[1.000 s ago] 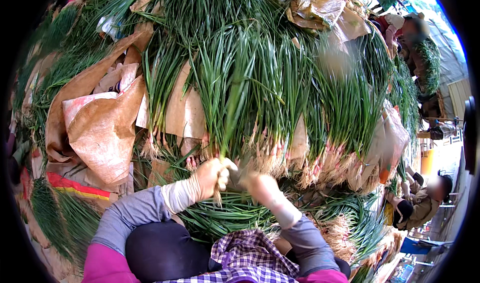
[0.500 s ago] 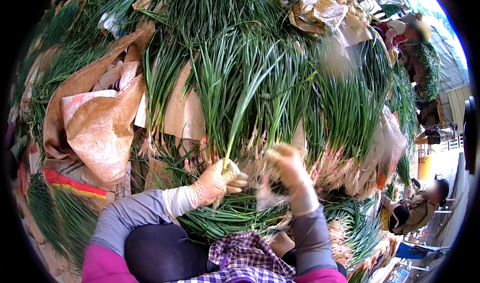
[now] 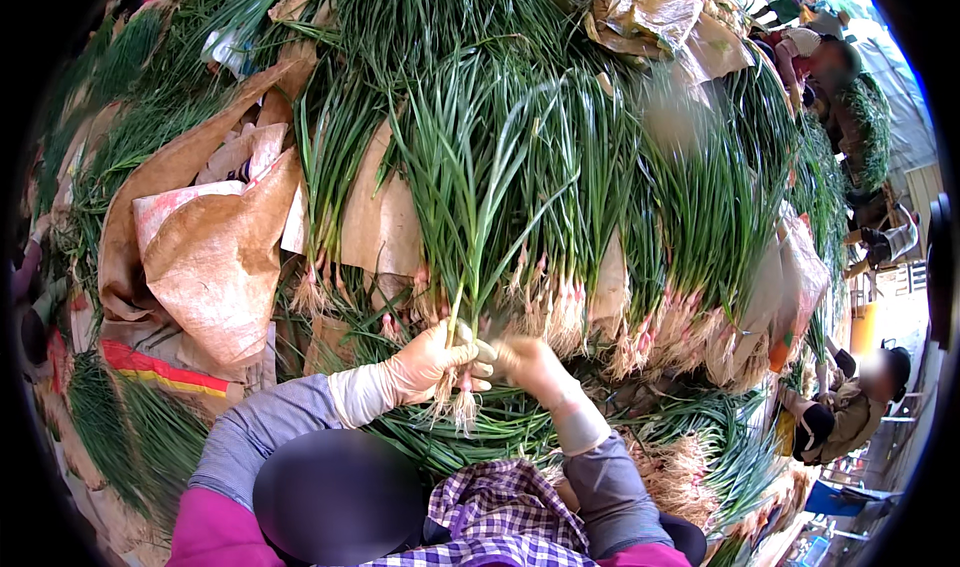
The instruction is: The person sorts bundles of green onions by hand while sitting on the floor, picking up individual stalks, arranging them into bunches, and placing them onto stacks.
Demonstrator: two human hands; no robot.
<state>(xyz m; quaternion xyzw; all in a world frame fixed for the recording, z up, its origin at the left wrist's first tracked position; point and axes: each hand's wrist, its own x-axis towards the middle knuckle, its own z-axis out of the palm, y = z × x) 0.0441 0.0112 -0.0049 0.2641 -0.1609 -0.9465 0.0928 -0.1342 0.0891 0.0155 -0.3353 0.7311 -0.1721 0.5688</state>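
Observation:
My gloved left hand (image 3: pixel 444 363) is closed round a few green stalks (image 3: pixel 458 302) with pale pink bulbs and pale roots hanging below the fingers. My gloved right hand (image 3: pixel 525 363), blurred, is just right of it with fingers curled; whatever it holds is unclear. Beyond both hands lies a wide row of leafy bunches (image 3: pixel 710 197), roots toward me, on brown sacking (image 3: pixel 380 217). More green stalks (image 3: pixel 455 437) lie below my hands, with a rooty bundle (image 3: pixel 675 477) to their right.
A folded brown sack (image 3: pixel 200 277) lies at the left, beside a red-and-yellow striped sheet (image 3: pixel 160 367). Co-workers are at the right, one in an olive jacket (image 3: pixel 840 427), another farther back (image 3: pixel 805 62). Another person's sleeve (image 3: pixel 28 272) shows at the far left edge.
My left hand now has a second stalk with roots showing below its fingers. My right hand rose half a second ago and has since dropped a little, leftward toward my left hand.

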